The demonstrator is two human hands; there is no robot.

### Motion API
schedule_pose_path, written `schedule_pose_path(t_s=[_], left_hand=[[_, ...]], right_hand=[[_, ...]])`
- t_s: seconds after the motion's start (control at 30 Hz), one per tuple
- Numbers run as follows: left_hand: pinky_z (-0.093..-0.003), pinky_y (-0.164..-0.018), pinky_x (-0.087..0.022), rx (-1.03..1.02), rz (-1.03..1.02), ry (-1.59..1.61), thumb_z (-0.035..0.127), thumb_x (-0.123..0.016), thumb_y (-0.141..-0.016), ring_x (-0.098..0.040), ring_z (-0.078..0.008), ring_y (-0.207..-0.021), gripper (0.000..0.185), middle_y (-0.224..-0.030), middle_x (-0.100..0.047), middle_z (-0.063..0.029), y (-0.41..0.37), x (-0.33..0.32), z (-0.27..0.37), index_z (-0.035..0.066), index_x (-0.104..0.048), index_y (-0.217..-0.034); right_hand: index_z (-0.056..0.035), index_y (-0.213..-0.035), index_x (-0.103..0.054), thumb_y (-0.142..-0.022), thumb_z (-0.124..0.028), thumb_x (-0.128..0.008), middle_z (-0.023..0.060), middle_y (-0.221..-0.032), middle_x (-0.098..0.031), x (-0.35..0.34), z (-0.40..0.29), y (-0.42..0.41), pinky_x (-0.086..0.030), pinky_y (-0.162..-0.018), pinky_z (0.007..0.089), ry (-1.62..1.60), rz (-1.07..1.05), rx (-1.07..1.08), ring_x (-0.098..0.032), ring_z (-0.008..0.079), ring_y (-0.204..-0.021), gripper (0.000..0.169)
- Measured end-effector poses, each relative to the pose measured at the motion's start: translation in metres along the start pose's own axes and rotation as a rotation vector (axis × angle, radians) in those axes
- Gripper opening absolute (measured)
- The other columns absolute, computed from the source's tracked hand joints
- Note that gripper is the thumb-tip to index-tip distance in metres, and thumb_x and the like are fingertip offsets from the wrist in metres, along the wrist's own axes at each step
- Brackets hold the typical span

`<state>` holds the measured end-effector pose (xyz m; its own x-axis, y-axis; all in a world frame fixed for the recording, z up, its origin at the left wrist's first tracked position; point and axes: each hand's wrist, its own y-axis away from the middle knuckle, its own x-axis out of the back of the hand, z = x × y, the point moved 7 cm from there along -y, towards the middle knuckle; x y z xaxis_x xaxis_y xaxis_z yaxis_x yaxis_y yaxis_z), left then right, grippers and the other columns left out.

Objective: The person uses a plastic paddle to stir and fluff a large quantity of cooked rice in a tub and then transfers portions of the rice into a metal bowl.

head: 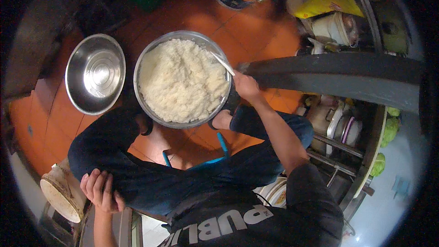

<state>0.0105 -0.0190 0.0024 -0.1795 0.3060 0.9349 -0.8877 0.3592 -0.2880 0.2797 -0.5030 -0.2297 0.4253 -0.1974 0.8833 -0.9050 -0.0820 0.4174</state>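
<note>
My right hand (pixel 245 85) grips a slim white utensil (pixel 223 63) at the near side of a large steel bowl's right rim. The utensil's far end reaches over the pale, grainy food (pixel 183 82) heaped in that bowl (pixel 137 91); it looks like cooked rice, though its exact kind is unclear. The bowl sits on the floor between my feet. On my left knee rests my left hand (pixel 101 190), its fingers loosely bent and nothing seen in them. Left of the full bowl stands a second steel basin (pixel 97 72) with a bare, shiny bottom.
Orange tiles (pixel 267 37) cover the floor. To the right, a dark beam (pixel 336 72) juts inward above shelves holding pots (pixel 325 120). Green cabbages (pixel 386 133) lie on a bluish surface. A stained bucket (pixel 63 195) is behind my left knee; beneath me is a blue stool (pixel 212 160).
</note>
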Motion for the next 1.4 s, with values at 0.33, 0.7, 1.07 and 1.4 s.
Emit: schedule_pose_path(t_s=[0.33,0.7,1.07,1.4], left_hand=[[-0.0542,-0.102,-0.041,-0.003,0.029,-0.030,0.023,-0.054,-0.068,-0.063,-0.0384,-0.113,0.046,-0.107,-0.070,-0.0212,-0.001,0.000,-0.001,-0.004,-0.073,-0.100],[-0.0535,-0.103,-0.040,0.046,0.025,-0.027,0.025,-0.055,-0.069,-0.062,-0.0362,-0.114,0.044,-0.107,-0.071,-0.0183,0.009,0.004,-0.004,-0.002,-0.074,-0.099],[-0.0568,-0.103,-0.040,0.037,0.010,-0.011,0.025,-0.052,-0.075,-0.061,-0.0393,-0.115,0.043,-0.112,-0.069,-0.0203,0.010,0.001,-0.004,-0.002,-0.071,-0.102],[-0.0589,-0.102,-0.040,0.032,-0.021,0.004,0.026,-0.053,-0.080,-0.060,-0.0407,-0.116,0.041,-0.112,-0.068,-0.0214,0.011,-0.003,-0.006,-0.003,-0.071,-0.103]], right_hand=[[-0.0069,-0.117,-0.068,-0.093,-0.016,-0.048,0.0251,-0.107,-0.070,-0.015,-0.040,-0.087,-0.051,-0.089,0.0559,0.230,-0.119,0.078,-0.066,0.0444,-0.102,0.032],[0.0048,-0.097,-0.072,-0.088,-0.014,-0.053,0.0282,-0.100,-0.070,-0.070,-0.079,-0.075,-0.055,-0.082,0.0514,0.209,-0.331,0.141,-0.069,0.0436,-0.096,0.027],[0.0007,-0.099,-0.074,-0.088,-0.013,-0.053,0.0246,-0.097,-0.072,-0.064,-0.091,-0.051,-0.055,-0.082,0.0510,0.268,-0.334,0.134,-0.070,0.0427,-0.095,0.027],[-0.0007,-0.097,-0.075,-0.085,-0.016,-0.057,0.0222,-0.098,-0.073,-0.064,-0.083,-0.059,-0.056,-0.081,0.0505,0.383,-0.377,0.244,-0.071,0.0407,-0.093,0.027]])
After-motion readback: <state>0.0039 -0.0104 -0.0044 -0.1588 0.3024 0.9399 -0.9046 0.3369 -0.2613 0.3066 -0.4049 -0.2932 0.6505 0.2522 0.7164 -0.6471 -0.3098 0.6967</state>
